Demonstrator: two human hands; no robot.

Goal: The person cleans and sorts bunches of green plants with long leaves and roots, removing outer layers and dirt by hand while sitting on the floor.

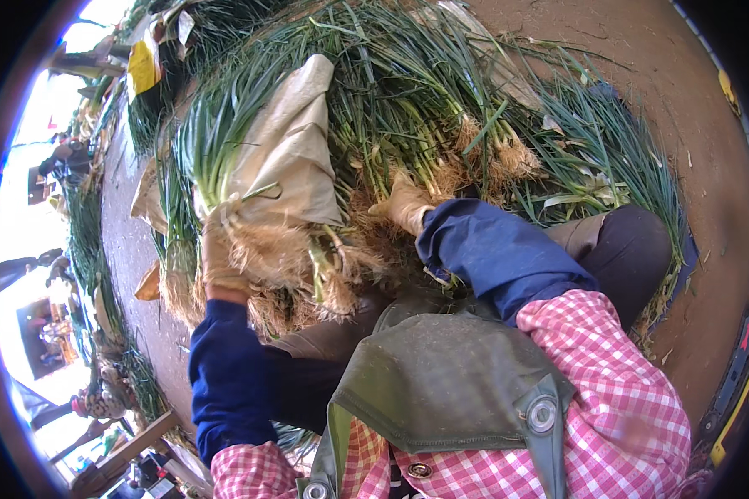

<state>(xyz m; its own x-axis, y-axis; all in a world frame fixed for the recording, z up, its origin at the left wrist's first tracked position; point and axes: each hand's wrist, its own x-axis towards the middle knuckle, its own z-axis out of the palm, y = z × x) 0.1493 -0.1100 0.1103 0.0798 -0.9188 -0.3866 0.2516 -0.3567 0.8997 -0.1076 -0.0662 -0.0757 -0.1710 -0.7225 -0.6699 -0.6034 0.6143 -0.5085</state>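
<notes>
My left hand [219, 259], in a tan work glove, is closed round a bunch of green onions [216, 179] near the root end. Their leaves point up and away, and their pale, stringy roots [270, 252] hang to the right of the glove. A beige cloth sack [295, 145] lies right beside this bunch. My right hand [408, 205], gloved too, reaches into the large heap of green onions [374, 91] in front of me. Its fingers bend round stems at the root end, partly hidden among them. Loose onions with shaggy roots [333, 287] lie between my hands.
More green onions [599, 141] lie at the right, beside my bent knee [637, 249]. A dark green apron [449, 378] covers my lap. Brown ground [674, 108] shows at the far right. Further piles of onions [87, 224] line the left side. A yellow-and-black object [732, 399] lies at the right edge.
</notes>
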